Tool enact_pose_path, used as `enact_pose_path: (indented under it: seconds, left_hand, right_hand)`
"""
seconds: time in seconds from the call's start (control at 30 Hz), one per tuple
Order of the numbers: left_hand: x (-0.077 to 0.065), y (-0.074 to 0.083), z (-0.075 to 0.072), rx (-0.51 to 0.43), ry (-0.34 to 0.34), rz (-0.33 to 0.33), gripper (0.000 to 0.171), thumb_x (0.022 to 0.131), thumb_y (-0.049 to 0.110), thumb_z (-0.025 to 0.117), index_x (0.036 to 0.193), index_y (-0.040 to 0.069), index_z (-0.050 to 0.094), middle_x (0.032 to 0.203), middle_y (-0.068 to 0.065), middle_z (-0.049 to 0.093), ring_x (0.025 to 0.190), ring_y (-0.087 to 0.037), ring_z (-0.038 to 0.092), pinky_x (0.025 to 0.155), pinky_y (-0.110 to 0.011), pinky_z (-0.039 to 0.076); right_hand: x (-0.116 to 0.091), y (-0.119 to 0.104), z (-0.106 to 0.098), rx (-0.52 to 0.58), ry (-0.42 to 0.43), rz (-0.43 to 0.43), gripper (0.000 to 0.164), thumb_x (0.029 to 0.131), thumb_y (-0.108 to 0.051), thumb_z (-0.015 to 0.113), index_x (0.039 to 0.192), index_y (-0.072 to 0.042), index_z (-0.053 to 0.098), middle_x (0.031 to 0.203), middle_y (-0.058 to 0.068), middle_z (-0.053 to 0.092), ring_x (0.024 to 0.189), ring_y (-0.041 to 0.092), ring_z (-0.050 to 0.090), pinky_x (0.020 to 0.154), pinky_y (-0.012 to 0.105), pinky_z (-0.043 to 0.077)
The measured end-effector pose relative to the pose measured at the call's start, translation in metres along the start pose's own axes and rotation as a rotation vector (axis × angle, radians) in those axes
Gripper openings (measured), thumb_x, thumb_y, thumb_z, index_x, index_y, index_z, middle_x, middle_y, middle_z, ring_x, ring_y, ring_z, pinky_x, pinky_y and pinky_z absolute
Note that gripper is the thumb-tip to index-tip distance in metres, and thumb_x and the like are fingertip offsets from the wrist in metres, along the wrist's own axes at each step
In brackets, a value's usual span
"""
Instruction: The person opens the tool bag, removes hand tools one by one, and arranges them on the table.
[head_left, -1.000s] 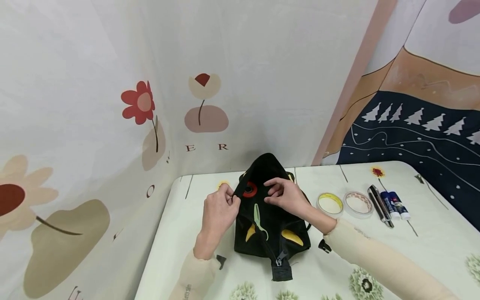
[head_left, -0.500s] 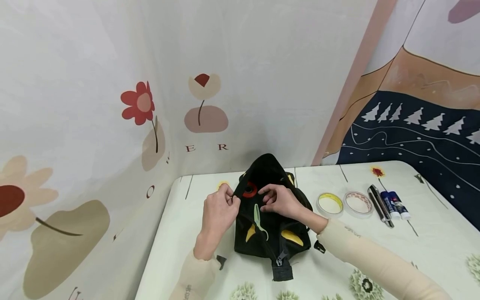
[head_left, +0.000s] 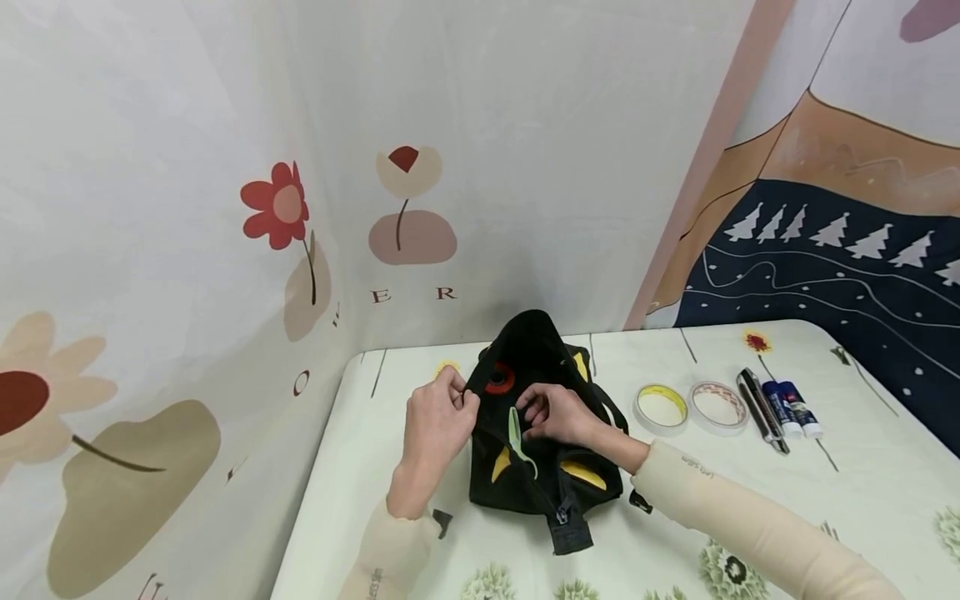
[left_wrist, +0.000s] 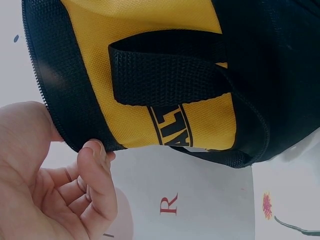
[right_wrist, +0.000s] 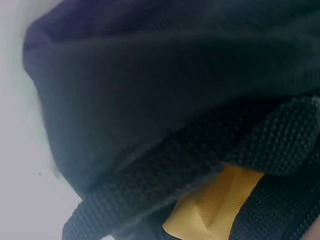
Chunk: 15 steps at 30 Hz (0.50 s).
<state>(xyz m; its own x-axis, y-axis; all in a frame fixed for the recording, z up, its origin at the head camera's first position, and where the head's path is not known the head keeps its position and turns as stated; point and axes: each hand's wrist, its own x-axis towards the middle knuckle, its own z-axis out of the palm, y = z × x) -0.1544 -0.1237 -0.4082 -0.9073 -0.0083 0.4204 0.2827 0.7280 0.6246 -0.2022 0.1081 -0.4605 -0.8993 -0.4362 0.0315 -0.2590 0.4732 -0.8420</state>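
Observation:
A black and yellow tool bag (head_left: 495, 487) stands unzipped on the table. My left hand (head_left: 438, 417) pinches the left zipper edge of its mouth between thumb and finger. In the left wrist view the bag's yellow panel (left_wrist: 200, 122) with a webbing handle (left_wrist: 165, 77) lies above that hand. My right hand (head_left: 558, 414) reaches into the mouth, its fingers loosely curled beside a light green handle-like piece (head_left: 514, 429). Nothing shows between them. Farther in sits a red ring with a dark centre (head_left: 500, 378). The right wrist view shows mostly dark fabric and a strap (right_wrist: 145, 185).
To the bag's right lie two tape rolls (head_left: 661, 388) (head_left: 717, 385), a dark elongated tool (head_left: 762, 410) and two blue and white glue sticks (head_left: 782, 408) (head_left: 799, 408). A buckle strap (head_left: 641, 502) is by the right sleeve. A patterned cloth wall (head_left: 525, 167) rises behind the table.
My right hand has moved down and slightly left inside the bag's mouth, closer to the green piece. The zipper end tab has swung slightly right. The left hand keeps its hold.

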Motion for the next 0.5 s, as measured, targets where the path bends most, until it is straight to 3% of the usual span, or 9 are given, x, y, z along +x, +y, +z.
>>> enact_pose_path:
  seconds: [0.2, 0.5]
  left_hand:
    - [0.001, 0.001, 0.000, -0.002, 0.008, 0.004, 0.010, 0.092, 0.006, 0.068, 0.085, 0.012, 0.063, 0.065, 0.006, 0.056, 0.060, -0.014, 0.055, 0.066, -0.037, 0.051]
    - [0.000, -0.001, 0.000, -0.004, 0.010, 0.005, 0.011, 0.092, 0.006, 0.068, 0.084, 0.012, 0.063, 0.065, 0.006, 0.056, 0.060, -0.013, 0.054, 0.066, -0.036, 0.051]
  right_hand:
    - [0.001, 0.001, 0.004, -0.036, -0.025, 0.025, 0.036, 0.079, 0.007, 0.094, 0.108, 0.000, 0.073, 0.087, 0.008, 0.074, 0.070, 0.003, 0.065, 0.084, 0.028, 0.058]
    - [0.002, 0.009, 0.014, 0.001, -0.081, 0.081, 0.038, 0.074, 0.015, 0.092, 0.102, 0.001, 0.072, 0.080, 0.005, 0.071, 0.067, 0.004, 0.061, 0.080, 0.026, 0.056]
